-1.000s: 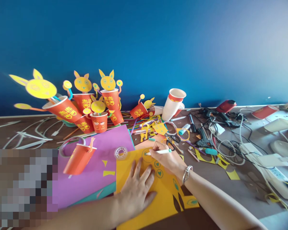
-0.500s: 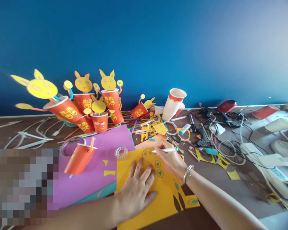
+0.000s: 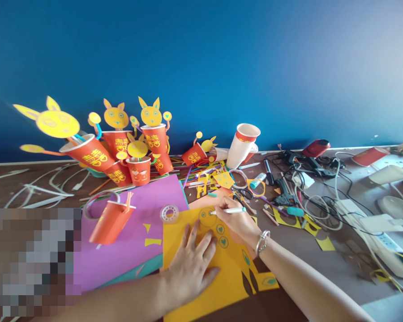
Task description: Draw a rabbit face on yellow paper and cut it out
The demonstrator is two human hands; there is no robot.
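My left hand (image 3: pixel 190 264) lies flat, fingers spread, on an orange-yellow paper sheet (image 3: pixel 228 281), holding it down. My right hand (image 3: pixel 237 221) is closed round a white marker with a teal end (image 3: pixel 229 210), its tip touching a drawn circle (image 3: pixel 207 216) near the sheet's top edge. Two smaller teal heart circles (image 3: pixel 221 236) sit on the sheet below the pen. A metal bracelet circles my right wrist.
A purple sheet (image 3: pixel 127 237) lies left with a tipped red cup (image 3: pixel 110 221) and a tape roll (image 3: pixel 169 213). Red cups with yellow rabbit faces (image 3: pixel 137 147) crowd the back. Stacked cups (image 3: pixel 243 145), scissors (image 3: pixel 242 194), a glue gun (image 3: pixel 285 190) and cables (image 3: pixel 325 197) fill the right.
The pen tip has shifted slightly over the drawn circle, moving right and then back a little. My left hand has stayed flat on the sheet.
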